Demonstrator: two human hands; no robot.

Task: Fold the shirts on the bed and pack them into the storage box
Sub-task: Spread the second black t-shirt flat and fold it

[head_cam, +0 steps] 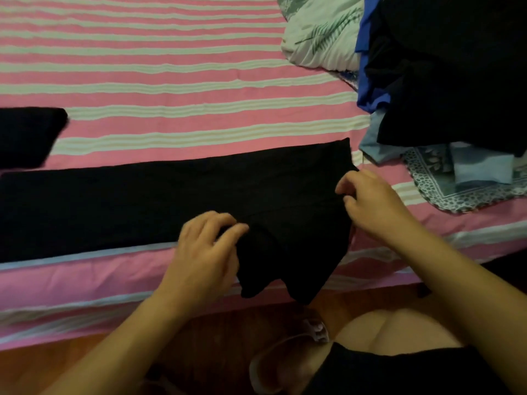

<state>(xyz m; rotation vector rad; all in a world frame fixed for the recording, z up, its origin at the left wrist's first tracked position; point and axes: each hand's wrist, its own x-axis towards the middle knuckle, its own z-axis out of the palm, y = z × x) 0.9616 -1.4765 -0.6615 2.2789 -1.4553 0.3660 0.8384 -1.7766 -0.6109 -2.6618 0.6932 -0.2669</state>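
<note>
A black shirt [159, 201] lies as a long folded strip across the near edge of the bed [171, 81], its right end hanging over the edge. My left hand [205, 252] pinches the cloth at the shirt's lower edge. My right hand [370, 201] grips the shirt's right end near its corner. Another black folded garment [27, 135] rests at the far left. A pile of unfolded clothes [445, 67], black and blue, sits at the right. No storage box is in view.
The bed has a pink and white striped sheet. A pale leaf-print blanket [319, 32] lies at the back right. A patterned grey cloth [456, 183] and light blue fabric lie under the pile. Wooden floor [216, 332] and my knees show below.
</note>
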